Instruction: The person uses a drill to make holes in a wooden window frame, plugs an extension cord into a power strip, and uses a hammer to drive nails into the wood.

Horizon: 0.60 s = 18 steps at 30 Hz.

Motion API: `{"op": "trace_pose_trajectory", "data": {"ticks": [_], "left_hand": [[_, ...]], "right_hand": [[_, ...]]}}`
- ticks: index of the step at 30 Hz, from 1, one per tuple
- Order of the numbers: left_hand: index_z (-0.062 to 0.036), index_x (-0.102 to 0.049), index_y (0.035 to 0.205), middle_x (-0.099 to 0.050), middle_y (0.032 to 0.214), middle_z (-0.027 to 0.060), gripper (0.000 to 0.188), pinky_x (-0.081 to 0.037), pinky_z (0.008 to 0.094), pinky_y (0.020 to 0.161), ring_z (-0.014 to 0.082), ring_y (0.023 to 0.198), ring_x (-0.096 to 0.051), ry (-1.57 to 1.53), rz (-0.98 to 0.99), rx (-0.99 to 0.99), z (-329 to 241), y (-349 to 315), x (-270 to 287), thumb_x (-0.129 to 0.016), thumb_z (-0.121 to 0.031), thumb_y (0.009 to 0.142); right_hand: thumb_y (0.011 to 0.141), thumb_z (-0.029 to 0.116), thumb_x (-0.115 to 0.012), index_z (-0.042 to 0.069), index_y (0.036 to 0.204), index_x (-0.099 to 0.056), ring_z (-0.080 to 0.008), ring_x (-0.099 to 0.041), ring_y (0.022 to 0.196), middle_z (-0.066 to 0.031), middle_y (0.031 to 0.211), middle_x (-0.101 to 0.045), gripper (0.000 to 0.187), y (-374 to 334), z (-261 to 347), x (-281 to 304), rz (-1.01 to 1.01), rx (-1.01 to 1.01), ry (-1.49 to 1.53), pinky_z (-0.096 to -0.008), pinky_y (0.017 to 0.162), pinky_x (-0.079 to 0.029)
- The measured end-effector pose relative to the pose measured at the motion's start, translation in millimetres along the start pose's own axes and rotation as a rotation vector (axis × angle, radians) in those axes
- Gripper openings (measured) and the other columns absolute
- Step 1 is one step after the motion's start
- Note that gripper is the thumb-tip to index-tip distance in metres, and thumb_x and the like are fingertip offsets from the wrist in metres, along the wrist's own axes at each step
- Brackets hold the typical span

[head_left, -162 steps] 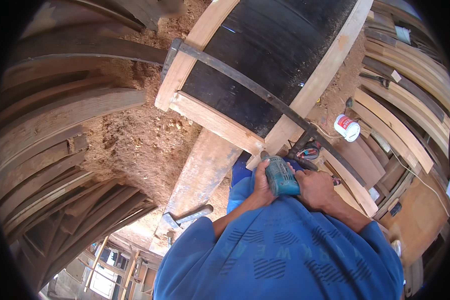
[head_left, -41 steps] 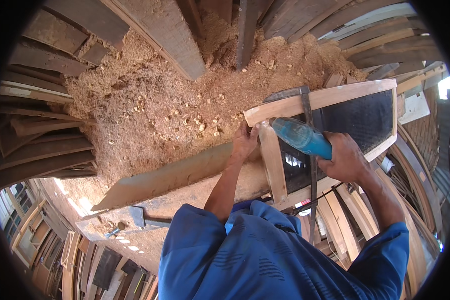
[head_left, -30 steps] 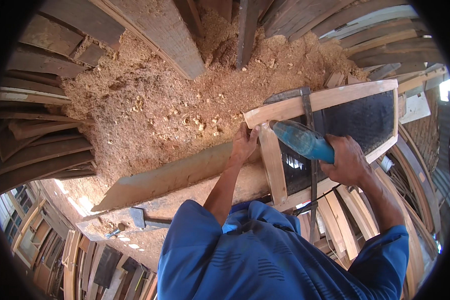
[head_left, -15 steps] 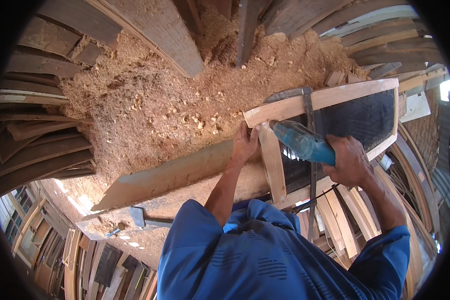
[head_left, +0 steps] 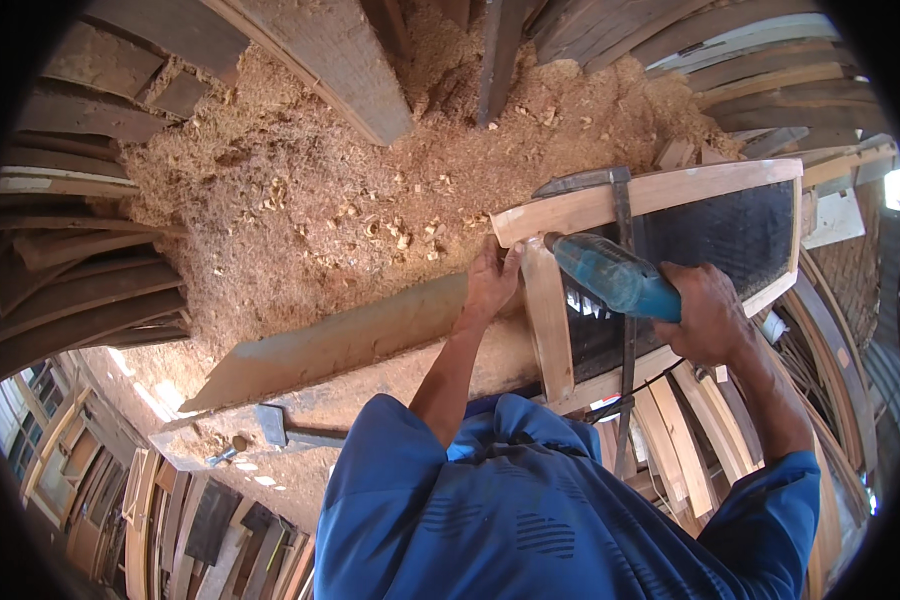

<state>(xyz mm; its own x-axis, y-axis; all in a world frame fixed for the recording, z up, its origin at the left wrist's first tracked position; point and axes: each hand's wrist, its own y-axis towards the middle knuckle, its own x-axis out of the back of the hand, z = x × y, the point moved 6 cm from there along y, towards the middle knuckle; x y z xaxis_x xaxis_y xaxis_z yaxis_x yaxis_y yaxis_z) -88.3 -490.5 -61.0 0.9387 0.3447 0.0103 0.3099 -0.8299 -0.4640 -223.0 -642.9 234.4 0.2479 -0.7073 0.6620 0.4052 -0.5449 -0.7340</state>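
A wooden frame (head_left: 670, 190) of pale boards lies at an angle on the bench, with dark surface showing inside it. My right hand (head_left: 708, 315) is wrapped round the rear of a teal power drill (head_left: 615, 275), whose grip is hidden under the hand. The drill's dark nose points left at the joint between the long top rail and the short end rail (head_left: 546, 325). Whether its tip touches the wood I cannot tell. My left hand (head_left: 490, 280) grips the frame at that corner, thumb beside the joint. A dark metal bar clamp (head_left: 625, 235) spans the frame, partly behind the drill.
Sawdust and shavings (head_left: 340, 220) cover the ground beyond the bench. A thick plank (head_left: 340, 335) lies along the bench left of the frame. Another metal clamp (head_left: 270, 424) rests at the bench's left end. Stacked boards (head_left: 90, 290) crowd both sides.
Both hands keep their hold. The drill's rear has shifted slightly right while its nose stays at the joint. The whole view has moved a little.
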Motion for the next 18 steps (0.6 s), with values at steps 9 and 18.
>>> {"op": "trace_pose_trajectory", "data": {"ticks": [9, 18], "left_hand": [[-0.0041, -0.058, 0.114, -0.069, 0.09, 0.0083, 0.032, -0.053, 0.0336, 0.073, 0.0154, 0.079, -0.065, 0.028, 0.01, 0.02, -1, 0, 0, -0.063, -0.032, 0.1], [-0.0036, -0.058, 0.113, -0.069, 0.09, 0.0156, 0.037, -0.054, 0.0406, 0.075, 0.0284, 0.081, -0.068, 0.235, -0.024, -0.016, -5, 0, 5, -0.061, -0.038, 0.099]], "right_hand": [[0.071, 0.017, -0.069, -0.004, 0.119, -0.062, -0.0467, -0.06, 0.095, -0.0268, 0.102, -0.067, 0.054, 10, -8, -1, 0.085, -0.026, -0.007, -0.0514, 0.092, -0.047], [0.071, 0.018, -0.068, -0.002, 0.11, -0.062, -0.0476, -0.059, 0.092, -0.0276, 0.095, -0.066, 0.045, 14, -10, -2, 0.068, -0.005, 0.041, -0.0524, 0.089, -0.045]]}}
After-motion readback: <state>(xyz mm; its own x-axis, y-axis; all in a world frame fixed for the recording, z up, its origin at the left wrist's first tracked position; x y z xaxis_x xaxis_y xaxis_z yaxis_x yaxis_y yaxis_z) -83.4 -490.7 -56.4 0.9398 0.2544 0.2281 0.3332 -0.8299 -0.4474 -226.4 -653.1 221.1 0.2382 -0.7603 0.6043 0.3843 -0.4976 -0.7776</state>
